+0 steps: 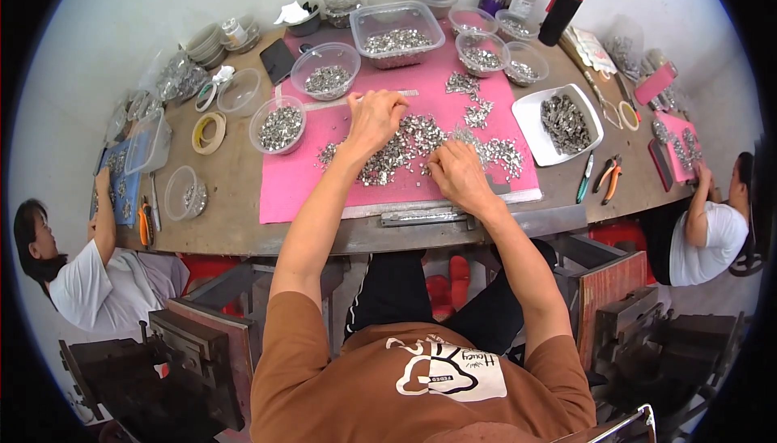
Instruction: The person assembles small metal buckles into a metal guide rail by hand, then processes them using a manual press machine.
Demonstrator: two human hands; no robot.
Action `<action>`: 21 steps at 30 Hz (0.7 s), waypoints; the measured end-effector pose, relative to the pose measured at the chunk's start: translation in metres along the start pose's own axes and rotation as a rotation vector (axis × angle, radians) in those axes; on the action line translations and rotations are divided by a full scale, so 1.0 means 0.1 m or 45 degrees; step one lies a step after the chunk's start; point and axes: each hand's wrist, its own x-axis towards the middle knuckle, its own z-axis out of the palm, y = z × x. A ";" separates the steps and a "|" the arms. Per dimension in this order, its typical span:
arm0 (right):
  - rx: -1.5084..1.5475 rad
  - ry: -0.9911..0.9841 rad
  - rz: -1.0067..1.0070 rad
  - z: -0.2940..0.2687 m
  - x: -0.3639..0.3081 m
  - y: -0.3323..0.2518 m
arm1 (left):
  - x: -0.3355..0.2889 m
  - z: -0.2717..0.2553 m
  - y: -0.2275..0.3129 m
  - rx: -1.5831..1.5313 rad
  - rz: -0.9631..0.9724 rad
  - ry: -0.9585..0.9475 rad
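I see left hand (375,119) and right hand (461,174) at the metal bits (414,137) on pink mat (312,196), fingers (437,168) curled, whether grasping any I cannot tell.

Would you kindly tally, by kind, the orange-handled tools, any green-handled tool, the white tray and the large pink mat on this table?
Orange-handled tools: 2
Green-handled tool: 1
White tray: 1
Large pink mat: 1
Total: 5

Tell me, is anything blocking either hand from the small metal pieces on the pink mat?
Nothing visible does. The left hand and the right hand are both close to the loose metal pieces, with nothing seen between; the white tray stands off to the right.
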 end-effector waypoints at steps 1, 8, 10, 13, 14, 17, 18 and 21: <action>0.077 0.031 0.033 -0.02 -0.01 0.01 | 0.03 0.04 0.02 0.000 0.000 0.001; 0.462 0.109 0.268 -0.23 -0.10 -0.04 | 0.18 0.34 0.24 0.195 0.067 -0.109; 0.459 0.085 0.306 -0.33 -0.17 -0.07 | 0.16 0.40 0.29 0.317 0.088 -0.110; 0.514 0.069 0.389 -0.44 -0.34 -0.15 | 0.19 0.44 0.32 0.345 0.142 -0.072; 0.571 0.085 0.418 -0.47 -0.39 -0.18 | 0.19 0.44 0.31 0.356 0.181 -0.030; 0.691 0.048 0.490 -0.49 -0.58 -0.27 | 0.19 0.42 0.24 0.271 0.180 -0.030; 0.781 0.073 0.465 -0.48 -0.64 -0.30 | 0.16 0.40 0.22 0.214 0.176 -0.021; 0.763 0.103 0.452 -0.43 -0.78 -0.33 | 0.01 0.26 0.32 0.047 0.219 0.038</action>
